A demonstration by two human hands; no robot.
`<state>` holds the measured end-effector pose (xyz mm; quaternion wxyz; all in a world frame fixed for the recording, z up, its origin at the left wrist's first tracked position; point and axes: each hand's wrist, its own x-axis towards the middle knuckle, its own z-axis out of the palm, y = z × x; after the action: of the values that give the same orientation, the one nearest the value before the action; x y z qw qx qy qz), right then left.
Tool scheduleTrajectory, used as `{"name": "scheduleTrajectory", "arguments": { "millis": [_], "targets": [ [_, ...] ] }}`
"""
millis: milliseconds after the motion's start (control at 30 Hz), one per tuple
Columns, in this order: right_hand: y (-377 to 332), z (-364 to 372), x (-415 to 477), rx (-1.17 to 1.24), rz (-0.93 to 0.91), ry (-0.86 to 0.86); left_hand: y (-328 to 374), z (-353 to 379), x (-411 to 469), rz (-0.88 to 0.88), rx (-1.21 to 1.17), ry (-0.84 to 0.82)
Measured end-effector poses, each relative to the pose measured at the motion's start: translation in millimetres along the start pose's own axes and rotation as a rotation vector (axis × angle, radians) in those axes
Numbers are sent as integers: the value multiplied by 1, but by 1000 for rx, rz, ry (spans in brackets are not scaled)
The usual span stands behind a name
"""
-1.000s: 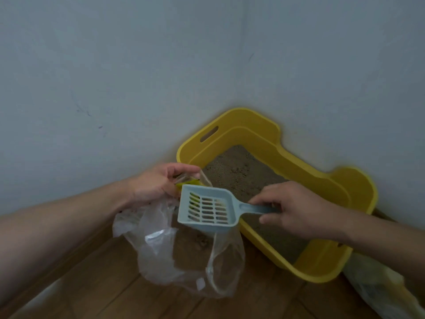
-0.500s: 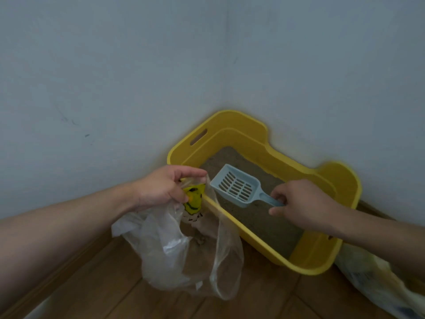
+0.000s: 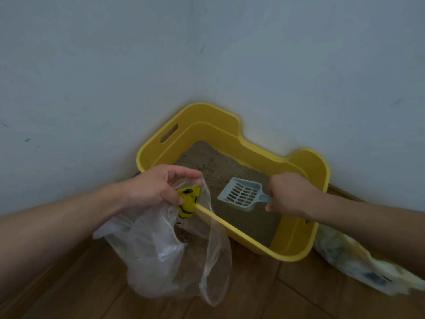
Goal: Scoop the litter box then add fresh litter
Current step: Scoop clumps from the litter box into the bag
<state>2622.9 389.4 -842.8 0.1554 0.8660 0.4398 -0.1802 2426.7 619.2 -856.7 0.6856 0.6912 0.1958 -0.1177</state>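
A yellow litter box [image 3: 296, 245] sits in the corner of the room, holding brown-grey litter [image 3: 220, 171]. My right hand [image 3: 292, 195] grips the handle of a pale blue slotted scoop [image 3: 241, 194], whose empty head lies low over the litter inside the box. My left hand [image 3: 156, 188] holds the rim of a clear plastic bag [image 3: 165, 254] open beside the box's near left edge. The bag bears a yellow smiley print and has some dark clumps at its bottom.
Two pale walls meet right behind the litter box. The floor [image 3: 253, 293] is wood planks. A crumpled printed bag [image 3: 358, 265] lies on the floor at the right, partly under my right forearm.
The scoop has moved from above the plastic bag back into the litter box and down toward the litter. My left hand keeps the bag open in about the same place.
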Motion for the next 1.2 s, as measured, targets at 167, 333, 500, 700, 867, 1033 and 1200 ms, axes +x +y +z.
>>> {"name": "scheduleTrajectory", "arguments": {
  "millis": [167,333,500,700,867,1033,1200],
  "targets": [
    [12,3,1,-12,25,-2,-3,-2,3,10,-15,-39],
    [20,5,2,-46,39,-28,-4,-4,-2,31,-31,-31],
    [24,11,3,8,67,-45,-1,-3,-8,56,2,2],
    [29,10,2,30,70,-28,-1,-1,-6,45,-23,10],
    [36,19,-1,-29,42,-75,-4,-5,-4,61,1,-1],
    [49,21,-5,-18,19,-43,-7,-7,0,73,22,-11],
    [55,32,-9,155,22,77,-12,-9,1,96,-12,-8]
  ]
}}
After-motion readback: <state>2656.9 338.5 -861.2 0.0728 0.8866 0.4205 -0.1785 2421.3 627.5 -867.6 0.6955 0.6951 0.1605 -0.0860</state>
